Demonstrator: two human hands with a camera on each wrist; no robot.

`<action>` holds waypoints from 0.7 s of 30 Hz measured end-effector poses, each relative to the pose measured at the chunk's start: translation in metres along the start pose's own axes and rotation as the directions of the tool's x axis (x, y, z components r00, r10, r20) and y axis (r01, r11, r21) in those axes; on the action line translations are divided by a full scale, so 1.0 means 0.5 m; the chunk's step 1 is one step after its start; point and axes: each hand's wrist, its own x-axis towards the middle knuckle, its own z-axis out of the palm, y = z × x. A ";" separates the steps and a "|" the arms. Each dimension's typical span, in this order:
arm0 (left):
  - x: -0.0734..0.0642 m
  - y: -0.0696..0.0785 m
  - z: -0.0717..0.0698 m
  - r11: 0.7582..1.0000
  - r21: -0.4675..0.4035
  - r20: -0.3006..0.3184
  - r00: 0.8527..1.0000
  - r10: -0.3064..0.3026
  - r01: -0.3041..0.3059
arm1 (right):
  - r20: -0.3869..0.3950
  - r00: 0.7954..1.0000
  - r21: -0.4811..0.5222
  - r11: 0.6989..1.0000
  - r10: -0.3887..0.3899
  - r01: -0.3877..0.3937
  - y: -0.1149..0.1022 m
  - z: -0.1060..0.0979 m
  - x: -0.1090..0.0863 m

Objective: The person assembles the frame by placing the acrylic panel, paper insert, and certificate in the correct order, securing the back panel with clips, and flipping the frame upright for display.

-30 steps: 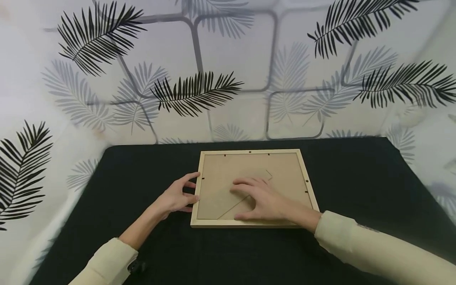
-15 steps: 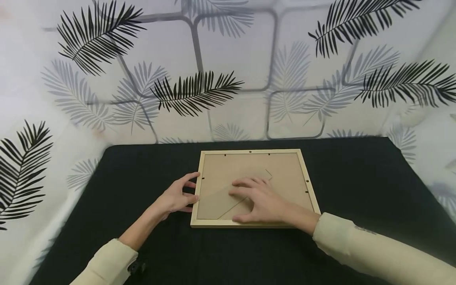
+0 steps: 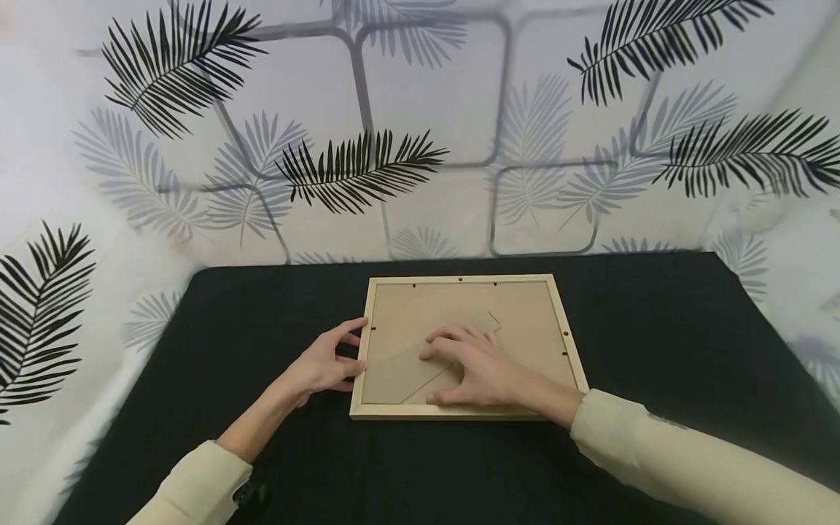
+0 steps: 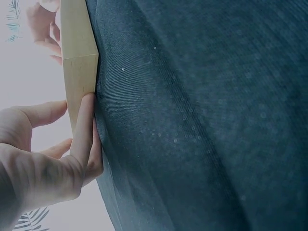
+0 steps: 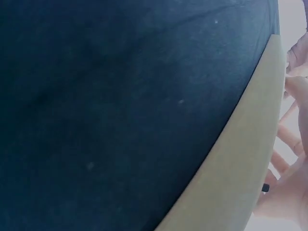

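A pale wooden picture frame (image 3: 560, 313) lies face down on the dark cloth, its brown backing board (image 3: 407, 313) up. A diagonal line, perhaps the edge of a stand, runs across that board. My left hand (image 3: 321, 362) holds the frame's left edge. In the left wrist view, thumb and fingers (image 4: 85, 125) touch the upper edge and side of the wooden rim (image 4: 79, 67). Across the backing board rests my right hand (image 3: 482, 368), fingers spread and slightly bent, thumb near the front rim. What its palm covers is hidden.
Small dark tabs (image 3: 564, 354) sit along the inner rim of the frame. Black cloth (image 3: 656, 328) covers the table. Behind it hangs a pale curtain (image 3: 433, 95) with a leaf pattern.
My right hand has shifted very slightly to the left over the backing board. The left hand and the picture frame stay in place.
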 end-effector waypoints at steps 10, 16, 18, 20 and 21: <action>0.004 0.003 -0.002 1.000 0.011 -0.012 1.000 0.008 -0.008 | 0.050 0.991 0.011 0.992 0.122 -0.123 -0.016 -0.012 0.021; 0.005 0.002 0.002 1.000 0.009 -0.023 1.000 -0.001 0.001 | 0.070 0.987 0.023 0.989 0.141 -0.143 -0.026 -0.014 0.020; 0.004 0.002 0.002 1.000 0.009 -0.029 1.000 -0.007 0.007 | 0.074 0.988 0.014 0.991 0.133 -0.134 -0.029 -0.015 0.021; 0.003 0.003 0.001 1.000 0.012 -0.036 0.999 -0.008 0.008 | 0.077 0.990 0.002 0.993 0.116 -0.116 -0.032 -0.018 0.022; 0.003 0.003 0.000 1.000 0.014 -0.040 0.999 -0.009 0.010 | 0.077 0.992 -0.003 0.995 0.102 -0.102 -0.033 -0.020 0.023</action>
